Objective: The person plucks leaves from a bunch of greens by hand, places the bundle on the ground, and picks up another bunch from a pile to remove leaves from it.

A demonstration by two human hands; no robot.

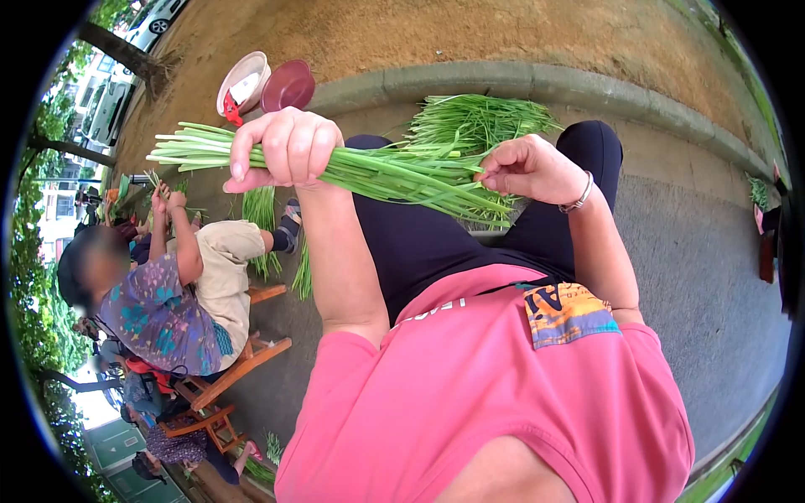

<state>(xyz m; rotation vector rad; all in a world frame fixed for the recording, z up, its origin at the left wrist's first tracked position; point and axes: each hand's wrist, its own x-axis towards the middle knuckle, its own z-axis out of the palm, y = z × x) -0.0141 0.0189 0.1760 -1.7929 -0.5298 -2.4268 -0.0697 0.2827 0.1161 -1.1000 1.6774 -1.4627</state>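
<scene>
My left hand is wrapped round a thick bundle of long green stalks, their pale ends sticking out to the left. At the bundle's leafy right end, my right hand has its thumb and fingers pinched together on the leaf tips. A metal bracelet circles my right wrist. Beyond the bundle a large heap of green stalks lies on the ground near the curb. The bundle hangs over my dark-trousered legs.
A pink basin with something white and red stands beside a dark red basin by the curb. To the left, a person sits on a wooden stool, hands raised with stalks. More stalks lie between us.
</scene>
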